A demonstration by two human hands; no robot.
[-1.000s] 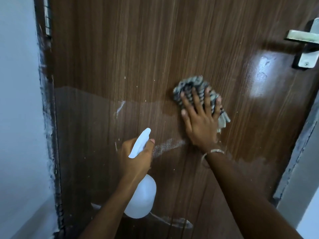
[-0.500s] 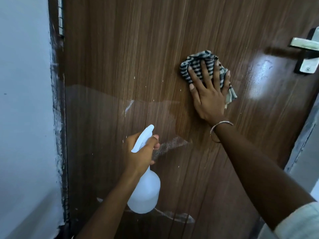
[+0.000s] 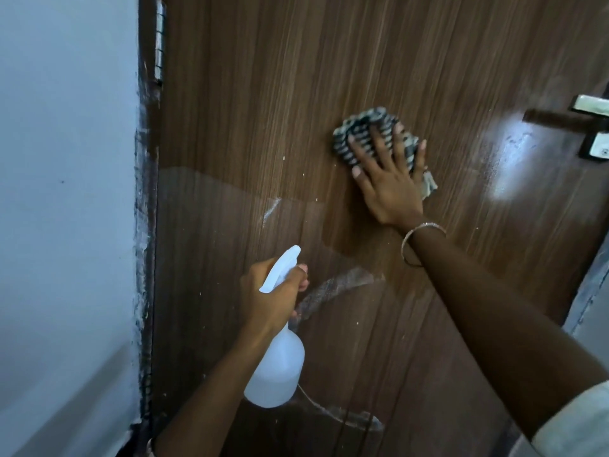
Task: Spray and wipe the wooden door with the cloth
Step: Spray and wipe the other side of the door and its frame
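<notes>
The brown wooden door fills the view. My right hand lies flat on it, fingers spread, pressing a bunched striped grey and black cloth against the wood at mid height, right of centre. My left hand grips the head of a white spray bottle lower down, nozzle pointing up towards the door, the bottle body hanging below my fist. A dull hazy patch covers the door's lower left, with pale smears beside and below the bottle.
A metal door handle with its plate sits at the right edge. A hinge shows at the door's left edge, next to a pale wall. The grey door frame runs down the right side.
My right hand has moved the cloth up the door from near the hazy patch, then a little left. My left hand keeps the bottle in about the same place.
</notes>
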